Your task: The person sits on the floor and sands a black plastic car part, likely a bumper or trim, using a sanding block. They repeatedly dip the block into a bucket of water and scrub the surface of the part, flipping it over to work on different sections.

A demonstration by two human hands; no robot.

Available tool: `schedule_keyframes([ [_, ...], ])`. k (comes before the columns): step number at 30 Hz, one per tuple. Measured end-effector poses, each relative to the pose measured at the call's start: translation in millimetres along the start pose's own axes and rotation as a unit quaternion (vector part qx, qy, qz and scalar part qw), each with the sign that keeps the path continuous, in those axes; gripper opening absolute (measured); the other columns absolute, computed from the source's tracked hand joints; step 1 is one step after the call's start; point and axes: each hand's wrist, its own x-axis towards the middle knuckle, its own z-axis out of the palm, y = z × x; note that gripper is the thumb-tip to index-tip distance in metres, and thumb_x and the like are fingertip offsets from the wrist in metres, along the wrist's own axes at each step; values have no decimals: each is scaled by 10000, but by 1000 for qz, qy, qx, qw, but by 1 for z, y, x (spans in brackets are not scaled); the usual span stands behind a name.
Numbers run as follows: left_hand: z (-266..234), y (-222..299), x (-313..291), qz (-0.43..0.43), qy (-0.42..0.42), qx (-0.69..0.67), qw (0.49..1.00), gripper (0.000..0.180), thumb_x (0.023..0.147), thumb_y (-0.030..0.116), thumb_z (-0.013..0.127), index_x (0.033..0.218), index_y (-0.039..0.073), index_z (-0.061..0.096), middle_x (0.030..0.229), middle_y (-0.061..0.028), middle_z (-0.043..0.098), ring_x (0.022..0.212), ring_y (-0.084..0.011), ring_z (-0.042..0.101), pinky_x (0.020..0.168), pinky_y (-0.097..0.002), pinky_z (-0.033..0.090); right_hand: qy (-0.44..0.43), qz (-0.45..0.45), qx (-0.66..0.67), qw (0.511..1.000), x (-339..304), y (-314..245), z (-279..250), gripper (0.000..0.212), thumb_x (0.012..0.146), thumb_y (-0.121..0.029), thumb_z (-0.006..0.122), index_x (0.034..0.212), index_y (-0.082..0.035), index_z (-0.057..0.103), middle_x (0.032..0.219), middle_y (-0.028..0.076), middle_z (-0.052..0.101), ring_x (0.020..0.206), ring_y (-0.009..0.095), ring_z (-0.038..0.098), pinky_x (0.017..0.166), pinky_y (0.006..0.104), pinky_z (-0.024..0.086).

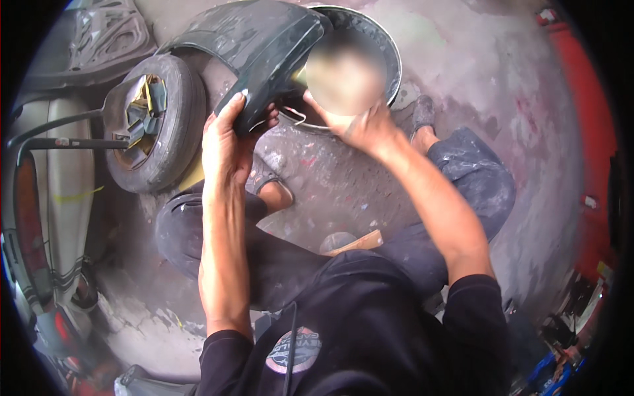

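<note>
A dark, curved, wet-looking car fender (254, 33) extends over a round bucket (395, 56). My left hand (226, 135) is closed round the fender's near, narrow end, thumb on top and fingertips showing past its right edge. My right hand (366, 129) is over the bucket's near rim, close to the fender's right edge. A round blurred patch hides most of its fingers and the bucket's middle; only the thumb side shows. Beside that thumb is a small yellowish patch (300, 76), whose kind I cannot make out.
Left of the fender, a tire (181, 115) holds several folded yellow and dark sheets (153, 99). A black tubular frame (72, 143) reaches across it. Car panels (109, 39) lie at far left. A wooden strip (356, 243) is between my legs. Something red (588, 132) borders the right.
</note>
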Motion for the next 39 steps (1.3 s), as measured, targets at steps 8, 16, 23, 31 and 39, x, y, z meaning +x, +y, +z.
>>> schedule_keyframes([
  [8,-9,1,4,-7,-27,27,999,339,1069,194,623,1264,-82,648,1104,-246,747,991,-349,748,949,-500,604,-2,58,16,998,9,-39,-2,387,886,-328,811,1215,-127,771,976,136,627,896,313,660,782,469,501],
  [16,-5,-1,1,0,-17,25,1000,343,1067,200,630,1257,-85,654,1087,-244,751,979,-345,751,934,-495,604,-13,83,-15,996,12,-27,-4,438,873,-314,820,1229,-68,752,967,149,631,877,327,666,763,480,520],
  [23,-5,0,-1,-2,-25,27,999,340,1065,192,627,1251,-92,656,1083,-240,752,974,-341,753,931,-490,609,20,101,-26,994,10,1,-5,391,904,-307,803,1211,-69,765,977,140,633,865,330,666,745,465,516],
  [31,-7,1,-1,-9,-27,33,999,338,1064,190,628,1240,-98,653,1078,-243,748,964,-347,748,919,-494,605,14,116,-11,993,4,18,-1,386,901,-303,818,1219,-90,767,963,113,617,884,307,654,785,447,507],
  [39,-2,0,2,2,-20,6,1000,323,1054,154,646,1196,-136,646,973,-279,760,830,-358,783,784,-453,670,24,39,15,999,-18,-1,-4,456,868,-275,849,1256,-52,761,971,116,594,882,292,624,776,447,494],
])
